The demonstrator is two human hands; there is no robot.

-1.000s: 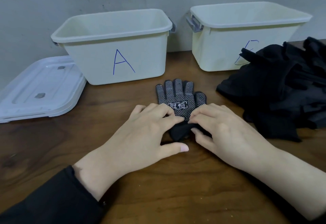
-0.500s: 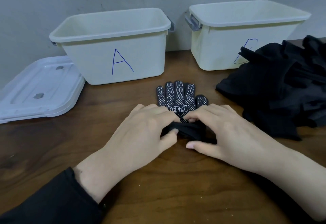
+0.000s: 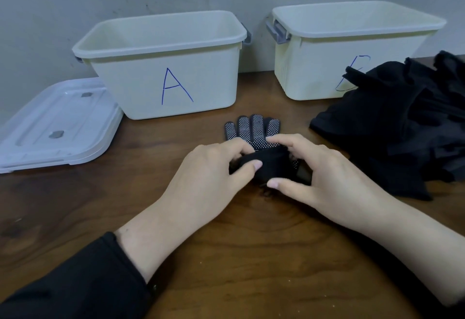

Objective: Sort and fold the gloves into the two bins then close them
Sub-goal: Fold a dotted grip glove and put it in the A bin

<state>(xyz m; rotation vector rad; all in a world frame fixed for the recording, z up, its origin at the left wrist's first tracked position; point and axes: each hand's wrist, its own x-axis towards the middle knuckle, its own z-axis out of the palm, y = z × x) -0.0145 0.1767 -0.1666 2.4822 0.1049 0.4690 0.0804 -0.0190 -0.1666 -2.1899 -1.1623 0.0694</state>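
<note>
2 bins (image 3: 161, 84), 1 lid (image 3: 54, 122) (2 hands (image 3: 274, 175))

Two bins are standing side by side at the back of the desk (image 3: 239, 255), against the wall: bin A (image 3: 166, 67) on the left, bin B (image 3: 347, 49) on the right, a gap between them. A lid (image 3: 55, 122) is lying flat to the left of bin A, just beside it. A glove (image 3: 253, 130) is lying in front of the bins, roughly between them. The left hand (image 3: 214, 172) and right hand (image 3: 324, 175) are sitting on its near end. A pile of gloves (image 3: 402, 122) is lying to the right, overlapping the front of bin B.
</note>
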